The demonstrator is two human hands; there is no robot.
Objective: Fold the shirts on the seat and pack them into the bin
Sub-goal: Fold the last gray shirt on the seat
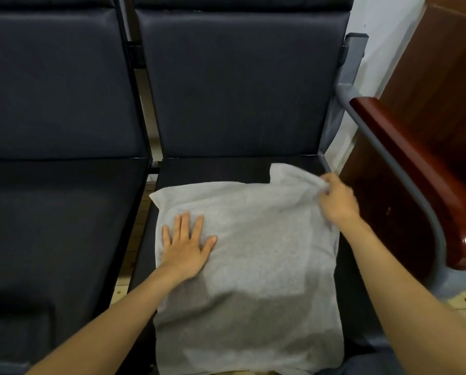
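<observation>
A light grey shirt [253, 253] lies spread over the dark seat [212, 169] in front of me, its near edge hanging past the seat's front. My left hand [185, 244] rests flat on the shirt's left part, fingers spread, holding nothing. My right hand [337, 201] pinches the shirt's far right corner, which is lifted a little off the seat. No bin is in view.
A second dark seat [58, 226] sits to the left, with a gap between the two showing the floor. A glossy brown wooden armrest [415, 169] on a grey metal frame runs along the right. Seat backs rise behind.
</observation>
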